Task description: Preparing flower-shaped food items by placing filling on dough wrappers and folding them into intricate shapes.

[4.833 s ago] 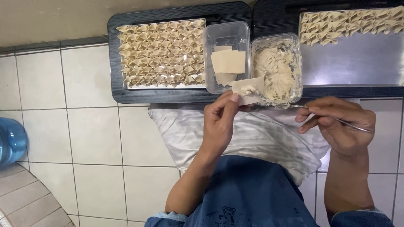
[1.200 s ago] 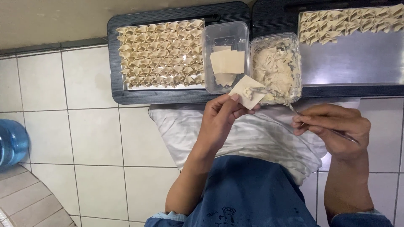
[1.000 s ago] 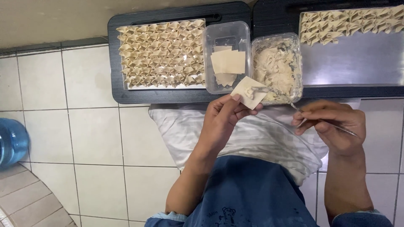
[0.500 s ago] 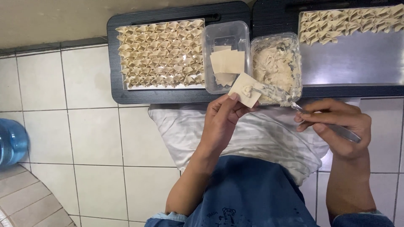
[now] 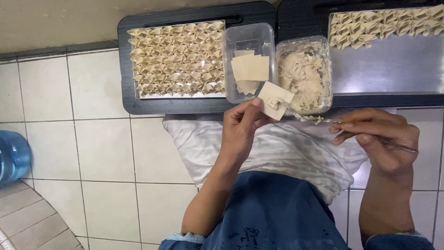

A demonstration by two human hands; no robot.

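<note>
My left hand [image 5: 240,127] pinches a square dumpling wrapper [image 5: 274,99] with a small dab of filling on it. A thin metal utensil [image 5: 319,120] sits in my right hand [image 5: 377,136], its tip touching the wrapper with filling smeared along it. Just beyond stand a clear tub of pale minced filling [image 5: 304,76] and a clear tub of stacked wrappers [image 5: 249,65]. Both hands hover over a white striped pillow [image 5: 286,153] on my lap.
A dark tray [image 5: 138,104] holds several rows of folded dumplings [image 5: 175,58]. A second tray [image 5: 388,78] at the right has a metal sheet with one row of dumplings [image 5: 384,28]. A blue water bottle [image 5: 11,157] stands on the tiled floor at left.
My right hand dipped the utensil toward the filling tub and brought it to the wrapper, leaving a dab of filling on it. The left hand kept the wrapper nearly in place.
</note>
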